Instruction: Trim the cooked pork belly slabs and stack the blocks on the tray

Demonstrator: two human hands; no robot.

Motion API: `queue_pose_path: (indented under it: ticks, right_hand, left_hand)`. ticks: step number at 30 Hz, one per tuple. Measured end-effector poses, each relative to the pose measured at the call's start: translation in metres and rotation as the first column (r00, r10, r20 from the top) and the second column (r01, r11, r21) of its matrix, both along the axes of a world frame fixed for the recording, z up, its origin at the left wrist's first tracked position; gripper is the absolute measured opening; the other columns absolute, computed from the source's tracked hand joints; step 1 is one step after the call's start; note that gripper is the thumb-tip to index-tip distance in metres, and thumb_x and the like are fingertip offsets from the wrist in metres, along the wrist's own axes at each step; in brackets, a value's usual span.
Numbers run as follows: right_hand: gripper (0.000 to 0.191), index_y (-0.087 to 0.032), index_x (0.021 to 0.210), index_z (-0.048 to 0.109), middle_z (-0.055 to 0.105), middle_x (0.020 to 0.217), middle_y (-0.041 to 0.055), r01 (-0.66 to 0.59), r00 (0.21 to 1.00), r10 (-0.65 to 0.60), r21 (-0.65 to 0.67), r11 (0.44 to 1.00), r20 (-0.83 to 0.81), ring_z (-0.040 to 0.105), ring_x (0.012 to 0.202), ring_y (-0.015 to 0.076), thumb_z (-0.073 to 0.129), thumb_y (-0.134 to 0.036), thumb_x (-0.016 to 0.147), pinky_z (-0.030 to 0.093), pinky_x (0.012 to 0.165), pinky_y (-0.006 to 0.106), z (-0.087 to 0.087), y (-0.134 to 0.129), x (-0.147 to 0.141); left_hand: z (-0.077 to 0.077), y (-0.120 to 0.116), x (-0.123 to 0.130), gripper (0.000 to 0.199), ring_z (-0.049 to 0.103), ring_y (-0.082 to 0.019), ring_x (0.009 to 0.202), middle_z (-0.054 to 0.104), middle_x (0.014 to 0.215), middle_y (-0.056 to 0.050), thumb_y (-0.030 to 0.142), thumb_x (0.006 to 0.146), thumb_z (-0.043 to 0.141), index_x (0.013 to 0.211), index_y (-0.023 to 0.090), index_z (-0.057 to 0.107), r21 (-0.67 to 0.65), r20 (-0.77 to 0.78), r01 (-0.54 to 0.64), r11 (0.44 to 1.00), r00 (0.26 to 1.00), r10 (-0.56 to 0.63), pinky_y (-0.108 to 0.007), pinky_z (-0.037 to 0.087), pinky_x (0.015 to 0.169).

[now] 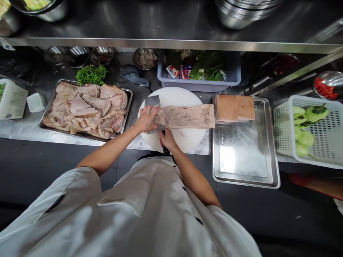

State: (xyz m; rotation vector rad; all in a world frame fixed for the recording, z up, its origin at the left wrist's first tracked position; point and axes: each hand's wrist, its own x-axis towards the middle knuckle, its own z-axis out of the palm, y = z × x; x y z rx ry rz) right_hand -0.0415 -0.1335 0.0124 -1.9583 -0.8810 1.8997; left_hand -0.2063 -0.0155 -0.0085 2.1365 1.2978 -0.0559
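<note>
A long slab of pale cooked pork (190, 116) lies across the round white cutting board (184, 141). My left hand (146, 119) grips the slab's left end, fingers bent over it. In my right hand (168, 140) is the black handle of a cleaver, closed in the fingers close to my body. The cleaver's broad blade (152, 100) passes under the left end of the meat, its far corner showing beyond my left hand. The slab's right end reaches past the board, up to squared pork blocks with tan skin (233, 107).
At left, a metal tray (130, 103) holds large pork pieces; greens (92, 74) lie behind it. A shallow tray (241, 157) juts over the counter edge at right, beside a white basket (284, 125) of green vegetables. A grey-blue bin (198, 85) stands behind the board, under a steel shelf (171, 44).
</note>
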Motion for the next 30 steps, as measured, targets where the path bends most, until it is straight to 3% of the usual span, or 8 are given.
queue_pose_path:
  ticks: [3, 8, 14, 19, 21, 25, 27, 30]
  right_hand:
    - [0.014, -0.026, 0.092, 0.043, 0.046, 0.048, -0.0115, 0.057, 0.998, -0.057, -0.003, 0.998, 0.016, 0.046, 0.033, 0.0122, 0.049, -0.033, 0.102, 0.035, 0.036, 0.021, -0.001, -0.002, -0.007]
    - [0.024, -0.025, 0.086, 0.043, 0.05, 0.048, -0.0093, -0.043, 0.999, 0.044, -0.012, 0.999, 0.025, 0.047, 0.033, 0.0109, 0.055, -0.042, 0.098, 0.036, 0.037, 0.02, 0.017, -0.039, 0.0]
    - [0.023, -0.026, 0.092, 0.042, 0.046, 0.048, -0.0128, 0.186, 0.982, -0.188, -0.107, 0.977, -0.01, 0.043, 0.032, 0.0107, 0.055, -0.045, 0.096, 0.035, 0.033, 0.02, 0.01, -0.009, -0.031]
    - [0.038, -0.025, 0.092, 0.045, 0.048, 0.05, -0.0123, 0.029, 0.999, -0.035, -0.129, 0.991, -0.04, 0.043, 0.032, 0.0098, 0.061, -0.059, 0.09, 0.034, 0.032, 0.02, 0.033, -0.043, -0.008]
    - [0.04, -0.025, 0.091, 0.044, 0.048, 0.049, -0.0125, 0.043, 0.999, -0.045, -0.125, 0.991, -0.013, 0.043, 0.031, 0.0099, 0.062, -0.06, 0.089, 0.034, 0.031, 0.02, 0.029, -0.036, -0.014]
    - [0.038, -0.026, 0.093, 0.041, 0.045, 0.048, -0.0141, 0.164, 0.987, -0.162, -0.093, 0.982, 0.02, 0.042, 0.031, 0.0097, 0.058, -0.059, 0.089, 0.034, 0.031, 0.019, 0.006, -0.001, -0.054]
    - [0.037, -0.026, 0.093, 0.041, 0.046, 0.048, -0.0138, 0.128, 0.992, -0.129, -0.088, 0.988, -0.003, 0.042, 0.032, 0.0096, 0.058, -0.059, 0.09, 0.033, 0.032, 0.019, 0.006, -0.003, -0.064]
    - [0.037, -0.025, 0.093, 0.045, 0.048, 0.05, -0.0127, 0.017, 0.999, -0.021, -0.097, 0.995, -0.044, 0.043, 0.033, 0.0094, 0.06, -0.059, 0.09, 0.034, 0.033, 0.019, 0.025, -0.033, -0.06]
  left_hand:
    - [0.001, 0.001, 0.001, 0.096, 0.044, -0.043, 0.134, 0.044, 0.148, -0.022, 0.036, 0.074, 0.081, 0.16, 0.022, 0.041, -0.012, -0.004, -0.006, 1.0, 1.0, 0.006, -0.056, 0.039, 0.108]
    - [0.001, -0.004, 0.007, 0.092, 0.043, -0.044, 0.134, 0.041, 0.149, -0.02, 0.03, 0.072, 0.08, 0.157, 0.028, 0.046, -0.018, 0.0, -0.088, 0.996, 0.996, 0.088, -0.058, 0.039, 0.105]
    - [0.002, 0.004, -0.004, 0.084, 0.042, -0.045, 0.132, 0.041, 0.146, -0.02, 0.027, 0.076, 0.078, 0.156, 0.03, 0.051, -0.018, 0.096, -0.083, 0.996, 0.992, 0.085, -0.06, 0.038, 0.105]
    - [0.0, 0.002, -0.009, 0.088, 0.041, -0.043, 0.132, 0.041, 0.147, -0.019, 0.032, 0.075, 0.079, 0.157, 0.029, 0.049, -0.049, 0.156, -0.162, 0.986, 0.973, 0.168, -0.057, 0.038, 0.106]
    - [0.001, -0.001, -0.01, 0.086, 0.042, -0.043, 0.132, 0.042, 0.147, -0.019, 0.031, 0.074, 0.079, 0.156, 0.029, 0.051, -0.046, 0.177, -0.116, 0.992, 0.977, 0.123, -0.057, 0.037, 0.107]
    - [-0.001, 0.0, -0.022, 0.081, 0.044, -0.043, 0.132, 0.045, 0.145, -0.019, 0.028, 0.073, 0.079, 0.151, 0.028, 0.057, -0.021, 0.187, -0.061, 0.998, 0.98, 0.064, -0.058, 0.035, 0.108]
    - [-0.005, 0.003, -0.037, 0.083, 0.046, -0.043, 0.131, 0.047, 0.143, -0.018, 0.029, 0.07, 0.082, 0.149, 0.026, 0.057, -0.026, 0.213, -0.129, 0.991, 0.968, 0.132, -0.057, 0.037, 0.107]
    - [-0.015, 0.009, -0.071, 0.089, 0.049, -0.037, 0.13, 0.05, 0.142, -0.016, 0.037, 0.073, 0.081, 0.154, 0.023, 0.047, -0.044, 0.296, -0.376, 0.925, 0.88, 0.372, -0.049, 0.043, 0.104]
